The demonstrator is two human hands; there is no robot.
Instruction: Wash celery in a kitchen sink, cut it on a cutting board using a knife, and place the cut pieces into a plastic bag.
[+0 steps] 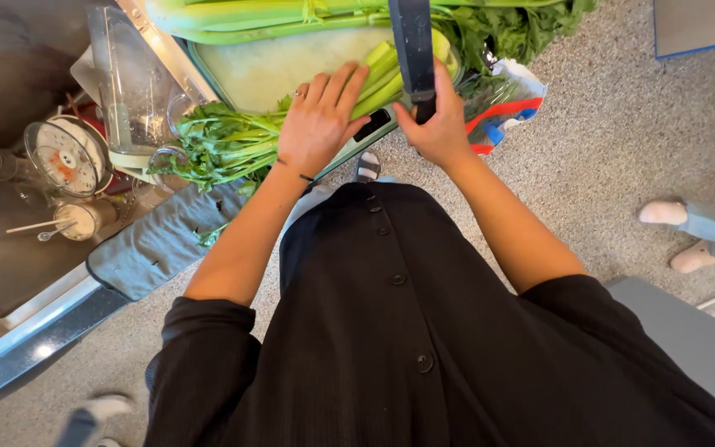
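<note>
The left hand (318,124) lies flat, palm down, on the celery stalks (378,79), its fingers stretched out and slightly spread, pressing the bunch onto the cutting board (291,66); nothing is gripped, the hand simply rests on the stalks. A thin dark band circles its wrist and a ring shows on one finger. The right hand (439,128) is clenched around the dark handle of a large knife (412,45), whose broad blade stands upright just beside the left fingertips and crosses the celery stalks near the board's right end.

The celery stalks lie lengthwise along the near edge of the cutting board, and their leafy tops (217,145) spill past the board's left corner. More long pale-green stalks (250,16) lie along the board's far edge, and a heap of leafy greens (515,25) sits off the board's right end. A red, white and blue plastic bag (511,112) lies just right of the board, close to the right hand.

Left of the cutting board stands a clear blender jug (134,79), and beyond it a sink (10,248) holds a round lid (68,156), a small cup (80,219) and a spoon. A grey cloth (163,240) hangs over the counter edge below the board's left corner. Another person's feet (680,236) stand on the speckled floor (622,141), well to the right of the board.
</note>
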